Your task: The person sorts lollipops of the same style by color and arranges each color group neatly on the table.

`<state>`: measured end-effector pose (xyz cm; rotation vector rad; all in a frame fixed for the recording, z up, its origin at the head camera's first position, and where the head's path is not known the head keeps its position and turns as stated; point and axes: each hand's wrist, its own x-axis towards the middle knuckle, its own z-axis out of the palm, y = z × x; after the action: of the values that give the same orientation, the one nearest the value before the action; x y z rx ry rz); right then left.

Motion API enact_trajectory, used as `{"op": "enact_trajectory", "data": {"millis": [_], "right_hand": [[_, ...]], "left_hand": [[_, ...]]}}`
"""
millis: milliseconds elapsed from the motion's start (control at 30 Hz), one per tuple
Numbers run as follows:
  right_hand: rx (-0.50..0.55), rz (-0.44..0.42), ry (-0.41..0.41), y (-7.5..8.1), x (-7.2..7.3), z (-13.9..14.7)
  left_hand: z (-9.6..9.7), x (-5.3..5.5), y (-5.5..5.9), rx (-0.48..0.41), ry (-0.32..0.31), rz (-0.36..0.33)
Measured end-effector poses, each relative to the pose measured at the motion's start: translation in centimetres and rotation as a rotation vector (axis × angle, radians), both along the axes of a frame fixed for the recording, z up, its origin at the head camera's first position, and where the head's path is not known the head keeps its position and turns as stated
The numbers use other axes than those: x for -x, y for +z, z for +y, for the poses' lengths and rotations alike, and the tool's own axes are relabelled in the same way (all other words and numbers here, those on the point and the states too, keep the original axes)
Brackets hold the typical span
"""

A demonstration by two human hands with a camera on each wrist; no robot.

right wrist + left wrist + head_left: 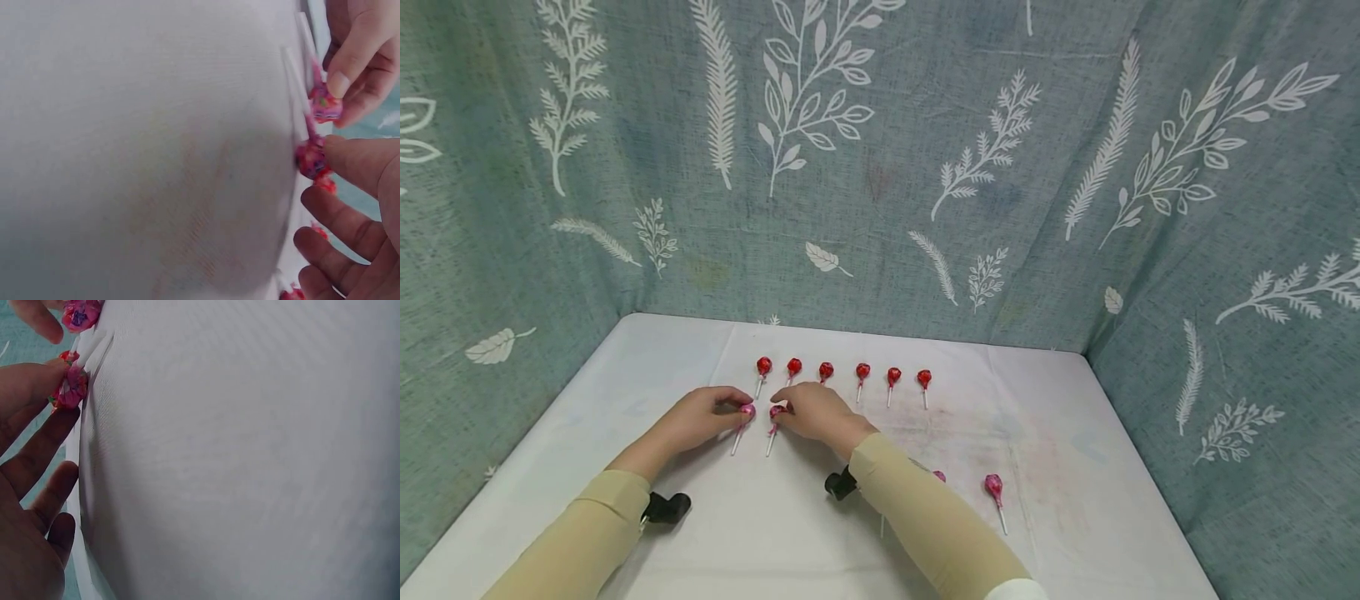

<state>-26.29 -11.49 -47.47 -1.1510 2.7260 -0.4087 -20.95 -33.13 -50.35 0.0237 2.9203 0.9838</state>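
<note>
My left hand [700, 417] pinches the round head of a pink-wrapped lollipop [747, 411] between thumb and index finger, and its white stick slants toward me. Just to the right is a second pink lollipop [772, 431], angled much the same way. My right hand [820, 412] reaches over it, the thumb touching the wrapper near the head and the other fingers spread apart. Behind both hands runs a row of several red lollipops [862, 370], sticks pointing toward me; the right hand partly covers some of them.
Another pink lollipop [994, 485] lies at the right of the white-covered table [737, 533]. A pink head [938, 476] peeks out beside the right sleeve [917, 517], which hides the rest. Patterned green-blue curtain [880, 208] surrounds the table's back and sides.
</note>
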Motion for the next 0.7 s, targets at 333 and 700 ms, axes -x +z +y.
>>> {"op": "enact_trajectory", "data": {"millis": [333, 700], "right_hand": [[0.083, -0.003, 0.06, 3.3, -0.2, 6.1], [0.132, -0.037, 0.038, 5.3, -1.9, 15.5]], "left_hand": [[2.2, -0.9, 2.7, 0.005, -0.005, 0.034], [9.6, -2.9, 6.7, -0.103, -0.176, 0.128]]}}
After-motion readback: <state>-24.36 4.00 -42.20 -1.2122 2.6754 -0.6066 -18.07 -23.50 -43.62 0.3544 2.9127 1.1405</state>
